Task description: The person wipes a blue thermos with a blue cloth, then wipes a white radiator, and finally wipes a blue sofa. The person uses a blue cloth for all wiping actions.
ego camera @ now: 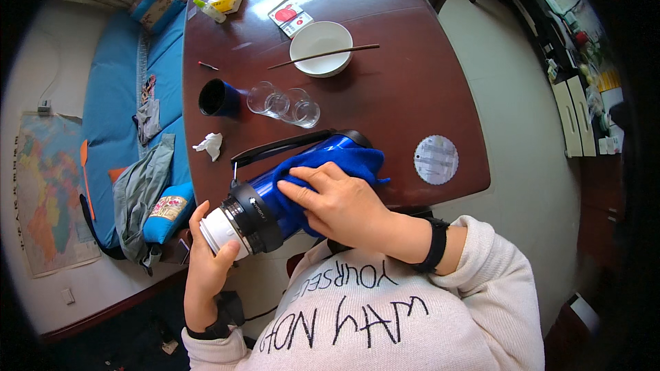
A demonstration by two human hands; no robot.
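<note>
A blue vacuum flask (pixel 263 186) with a black collar and handle lies tilted at the near edge of the table, its white cap (pixel 225 233) towards the lower left. My left hand (pixel 211 247) is closed around the cap, thumb on the near side. A blue cloth (pixel 356 162) drapes over the flask's body, and my right hand (pixel 340 203) presses it there with the fingers spread across it. Beyond the flask stand two clear glasses (pixel 301 111) touching each other and a dark blue cup (pixel 219 98). A crumpled white tissue (pixel 210 145) lies left of the handle.
On the dark red wooden table (pixel 412 87), a single chopstick (pixel 361 48) rests across a white bowl (pixel 320 64). A round scalloped coaster (pixel 436 159) is at the right. Farther back are a small printed box (pixel 290 16), a spray bottle (pixel 210 11) and yellow packs. A blue sofa (pixel 111 93) stands left.
</note>
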